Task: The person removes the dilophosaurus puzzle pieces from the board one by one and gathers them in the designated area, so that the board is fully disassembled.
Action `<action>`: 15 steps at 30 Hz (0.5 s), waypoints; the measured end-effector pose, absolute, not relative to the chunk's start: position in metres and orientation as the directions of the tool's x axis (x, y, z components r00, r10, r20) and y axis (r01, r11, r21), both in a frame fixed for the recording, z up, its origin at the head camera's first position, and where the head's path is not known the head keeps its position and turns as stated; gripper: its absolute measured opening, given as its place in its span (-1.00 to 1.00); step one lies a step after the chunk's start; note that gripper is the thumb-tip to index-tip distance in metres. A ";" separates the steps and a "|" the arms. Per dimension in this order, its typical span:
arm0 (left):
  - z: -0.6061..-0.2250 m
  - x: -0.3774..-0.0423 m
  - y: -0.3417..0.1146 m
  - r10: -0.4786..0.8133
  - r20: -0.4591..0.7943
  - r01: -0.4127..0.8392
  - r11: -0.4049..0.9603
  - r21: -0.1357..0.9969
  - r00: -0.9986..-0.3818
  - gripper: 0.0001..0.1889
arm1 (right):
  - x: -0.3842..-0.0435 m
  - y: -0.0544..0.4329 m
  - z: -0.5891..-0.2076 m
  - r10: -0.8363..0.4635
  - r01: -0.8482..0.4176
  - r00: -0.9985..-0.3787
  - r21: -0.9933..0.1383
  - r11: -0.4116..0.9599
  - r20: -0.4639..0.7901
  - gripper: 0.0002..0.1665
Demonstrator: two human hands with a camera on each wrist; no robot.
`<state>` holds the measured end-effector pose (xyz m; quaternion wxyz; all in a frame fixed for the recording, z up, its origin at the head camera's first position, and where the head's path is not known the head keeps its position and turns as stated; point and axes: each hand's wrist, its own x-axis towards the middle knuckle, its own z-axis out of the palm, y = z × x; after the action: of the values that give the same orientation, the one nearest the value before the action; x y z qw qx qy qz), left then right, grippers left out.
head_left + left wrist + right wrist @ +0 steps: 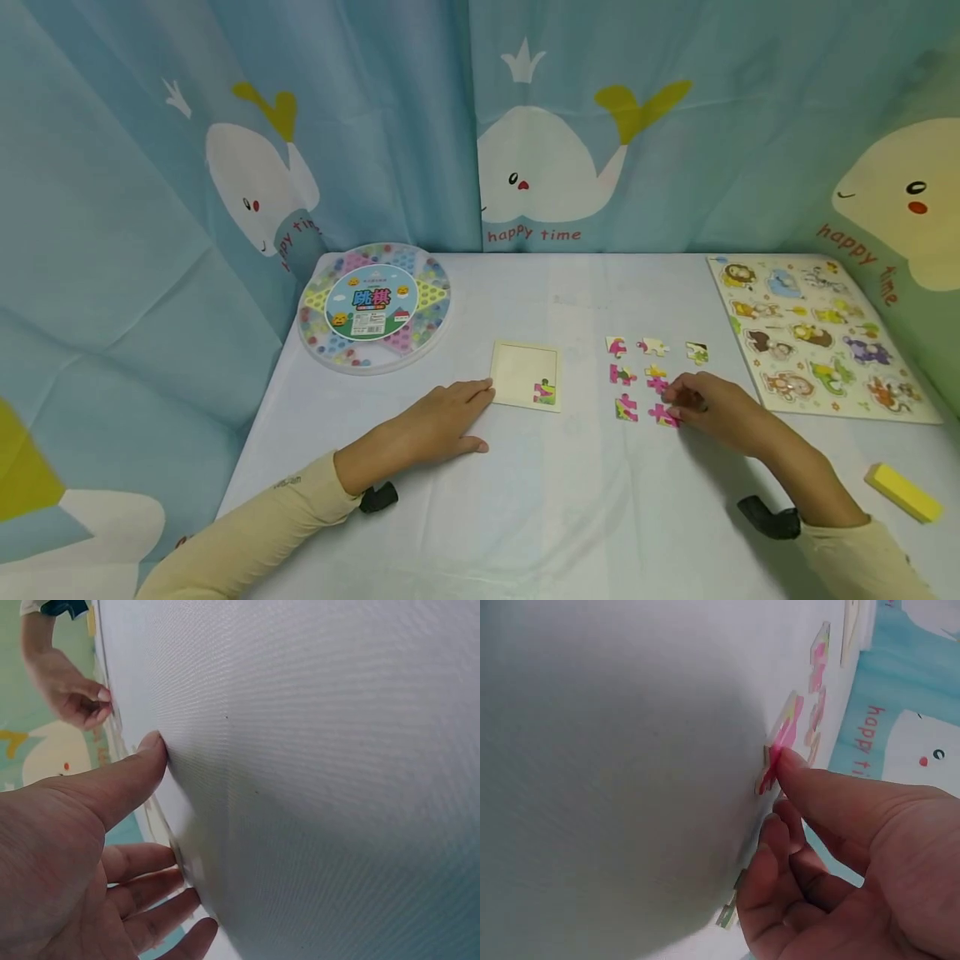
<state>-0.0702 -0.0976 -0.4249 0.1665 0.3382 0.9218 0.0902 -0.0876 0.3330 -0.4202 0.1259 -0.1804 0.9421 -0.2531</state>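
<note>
A square wooden puzzle tray (516, 371) lies in the middle of the table, with one pink-and-green piece (543, 392) in its lower right corner. My left hand (444, 421) rests beside it, fingers extended and fingertips at its left edge, thumb spread on the table. To the right, several loose puzzle pieces lie in loose rows. With thumb and fingers, my right hand (716, 410) pinches a pink puzzle piece (662, 415) at the near end of these rows. In the right wrist view the thumb tip covers part of that pink piece (784, 735).
A round Chinese checkers box (375, 304) sits at the back left. At the back right lies a large animal puzzle board (817, 333). A yellow block (903, 492) is near the right edge. Whale-printed curtains (547, 167) hang behind and around the table.
</note>
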 end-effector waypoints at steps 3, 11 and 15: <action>-0.424 -0.070 -0.098 0.654 -0.246 0.594 0.755 0.279 -0.715 -0.14 | -0.088 0.331 -0.420 -0.416 -0.301 -0.901 -0.517 0.802 -0.122 -0.85; -0.420 -0.069 -0.096 0.657 -0.240 0.596 0.751 0.283 -0.714 -0.16 | -0.089 0.300 -0.414 -0.420 -0.300 -0.903 -0.568 0.766 -0.089 -0.82; -0.419 -0.068 -0.095 0.645 -0.253 0.581 0.762 0.285 -0.722 -0.16 | -0.093 0.267 -0.412 -0.439 -0.325 -0.896 -0.580 0.747 -0.063 -0.72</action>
<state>-0.0685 -0.0955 -0.4190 0.1704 0.3319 0.9231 0.0929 -0.0934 0.2673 -0.4122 0.0982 -0.2055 0.9295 -0.2900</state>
